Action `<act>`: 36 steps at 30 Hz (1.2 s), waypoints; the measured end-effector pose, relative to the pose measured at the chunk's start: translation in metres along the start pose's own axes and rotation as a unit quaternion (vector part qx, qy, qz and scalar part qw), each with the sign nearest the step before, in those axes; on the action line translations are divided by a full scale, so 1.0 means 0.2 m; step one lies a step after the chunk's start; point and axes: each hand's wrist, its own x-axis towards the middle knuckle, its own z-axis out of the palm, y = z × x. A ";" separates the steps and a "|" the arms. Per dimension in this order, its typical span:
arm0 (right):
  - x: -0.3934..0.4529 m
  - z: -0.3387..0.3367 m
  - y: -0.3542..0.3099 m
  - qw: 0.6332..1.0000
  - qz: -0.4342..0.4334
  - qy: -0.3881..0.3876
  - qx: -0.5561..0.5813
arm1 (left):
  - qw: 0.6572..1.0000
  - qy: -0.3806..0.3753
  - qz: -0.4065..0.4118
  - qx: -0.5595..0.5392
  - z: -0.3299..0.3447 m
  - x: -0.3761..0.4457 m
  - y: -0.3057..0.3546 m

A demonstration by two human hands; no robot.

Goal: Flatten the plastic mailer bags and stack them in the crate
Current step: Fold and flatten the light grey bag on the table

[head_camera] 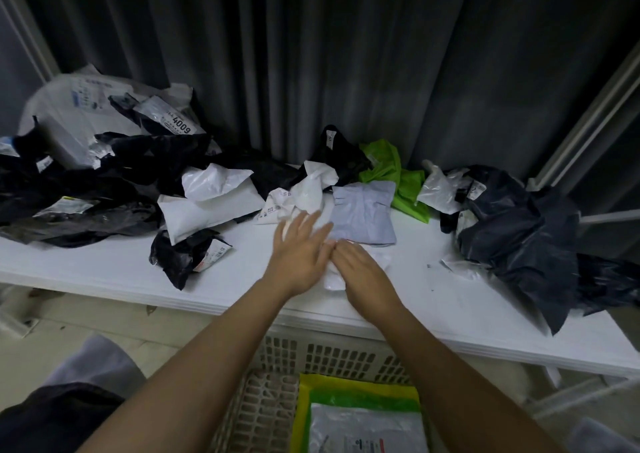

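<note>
near the table's front edge, mid-span: white mailer bag, pinned under both hands
left hand: open, palm down, fingers spread toward the back edge
right hand: open, flat on the bag, fingertips meeting the left's
bag's lie: long axis seems to run left-right, more showing past the right hand
nearer hand: right
crate: below the front edge, holding flattened bags

White bench — crumpled black bags, white mailers, a green bag, a pale blue mailer.
</note>
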 end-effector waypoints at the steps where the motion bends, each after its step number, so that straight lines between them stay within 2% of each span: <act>1: 0.01 0.00 0.00 1.000 0.002 -0.009 0.003 | 1.000 -0.028 0.005 0.014 0.03 0.01 0.01; 3: 0.01 -0.03 0.00 0.998 0.028 -0.041 0.042 | 0.998 -0.050 -0.023 -0.024 0.06 0.02 0.02; 6: 0.03 -0.08 -0.01 0.971 0.107 -0.113 0.182 | 0.997 0.000 -0.019 -0.075 0.10 0.03 -0.01; 8: 0.07 -0.11 -0.03 0.948 0.172 -0.064 0.259 | 0.994 -0.009 -0.029 -0.110 0.11 0.04 -0.02; 10: 0.11 -0.12 -0.04 0.948 0.223 -0.047 0.220 | 0.989 -0.050 -0.048 -0.133 0.11 0.05 -0.03; 13: 0.14 -0.08 -0.06 0.952 0.241 -0.172 0.083 | 0.981 -0.091 -0.061 -0.159 0.11 0.05 -0.04; 23: 0.14 -0.03 -0.01 0.916 0.255 -0.307 0.032 | 0.949 -0.189 -0.107 -0.230 0.19 0.05 -0.04; 25: 0.11 -0.01 0.00 0.914 0.253 -0.316 0.016 | 0.948 -0.214 -0.111 -0.207 0.23 0.03 -0.03; 29: 0.03 0.05 0.01 0.909 0.246 -0.334 -0.034 | 0.961 -0.248 -0.097 -0.069 0.33 0.00 -0.04; 36: -0.07 0.12 0.04 0.923 0.243 -0.295 -0.047 | 0.978 -0.191 -0.087 0.006 0.42 -0.06 0.00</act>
